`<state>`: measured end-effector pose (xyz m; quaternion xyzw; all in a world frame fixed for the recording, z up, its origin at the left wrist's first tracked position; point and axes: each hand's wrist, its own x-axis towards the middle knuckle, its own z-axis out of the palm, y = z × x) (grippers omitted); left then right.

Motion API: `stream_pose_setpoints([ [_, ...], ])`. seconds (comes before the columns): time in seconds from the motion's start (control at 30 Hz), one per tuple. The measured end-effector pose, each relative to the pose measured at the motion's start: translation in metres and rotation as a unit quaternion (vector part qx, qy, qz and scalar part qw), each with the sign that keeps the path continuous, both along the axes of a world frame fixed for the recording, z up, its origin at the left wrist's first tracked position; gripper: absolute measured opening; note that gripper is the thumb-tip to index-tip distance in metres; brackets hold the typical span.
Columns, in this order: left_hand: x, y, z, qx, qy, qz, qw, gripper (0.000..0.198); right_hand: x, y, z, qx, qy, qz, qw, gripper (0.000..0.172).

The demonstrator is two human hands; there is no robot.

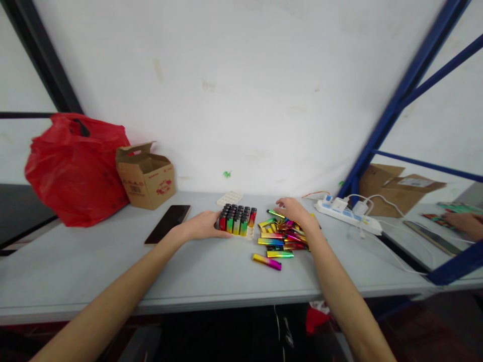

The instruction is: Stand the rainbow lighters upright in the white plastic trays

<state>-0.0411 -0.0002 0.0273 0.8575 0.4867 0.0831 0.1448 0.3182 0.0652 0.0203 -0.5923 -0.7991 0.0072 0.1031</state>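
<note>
My left hand rests on the grey table against the left side of a white tray filled with upright rainbow-coloured lighters; its fingers curl around the tray's edge. My right hand lies fingers-down on a loose pile of shiny multicoloured lighters just right of the tray. Its fingertips touch one lighter at the pile's far side; whether they grip it is hidden. One lighter lies apart in front of the pile.
A dark phone lies left of the tray, behind it an open cardboard box and a red plastic bag. An empty white tray sits by the wall. A power strip with cables and a blue rack frame stand right. Another person's hand shows at far right.
</note>
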Motion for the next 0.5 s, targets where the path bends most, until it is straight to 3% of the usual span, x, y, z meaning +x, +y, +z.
stream_pose_setpoints([
  [0.1,0.000,-0.001,0.001,-0.004,0.003,0.000,1.000,0.070,-0.012,0.005,-0.010,-0.018,-0.007,0.033,0.999,0.033],
  [0.2,0.001,-0.001,0.002,-0.006,0.003,0.009,1.000,0.072,-0.022,0.007,-0.016,0.020,0.014,0.043,0.999,0.021],
  [0.33,0.002,-0.002,0.003,-0.003,-0.001,0.008,1.000,0.075,-0.030,0.005,-0.014,0.114,0.152,0.080,0.978,0.022],
  [0.5,0.002,-0.002,0.002,-0.004,-0.007,0.000,1.000,0.075,-0.050,-0.009,-0.004,0.144,0.334,0.080,0.928,0.029],
])
